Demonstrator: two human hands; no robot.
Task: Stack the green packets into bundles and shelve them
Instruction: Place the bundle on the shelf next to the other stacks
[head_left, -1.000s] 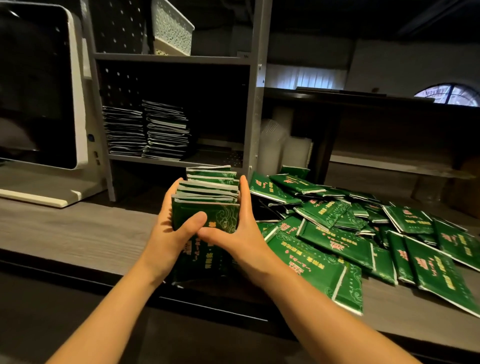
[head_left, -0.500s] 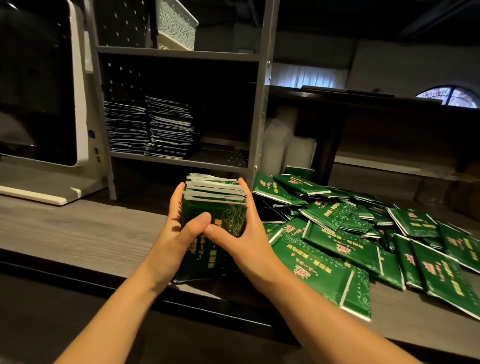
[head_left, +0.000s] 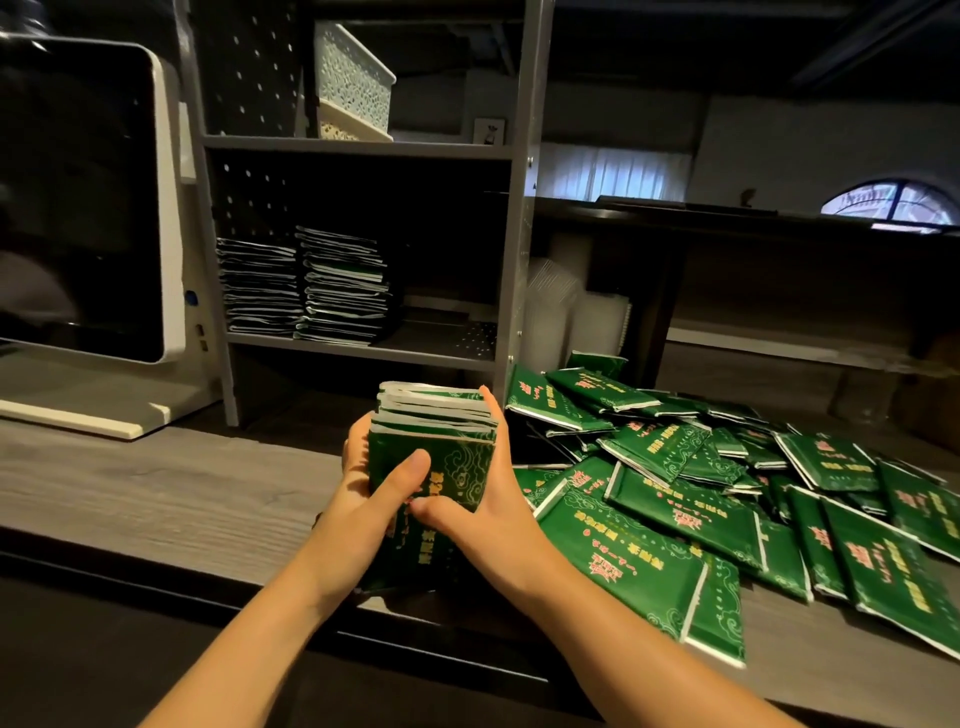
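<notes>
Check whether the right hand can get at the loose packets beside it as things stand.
Probably not yet. The loose packets lie right beside the right hand with nothing between, but it and the left hand both grip the bundle, so it is occupied.

A grey wood-grain desk (head_left: 156, 493) carries a heap of loose green packets (head_left: 670, 525) on its right, a grey metal shelf unit (head_left: 515, 260) at the back and a white-framed screen (head_left: 78, 208) on the left. The unit's lower shelf (head_left: 415, 351) holds two packet stacks (head_left: 343, 288) side by side; the upper shelf (head_left: 441, 150) holds a white basket (head_left: 353, 93)
</notes>
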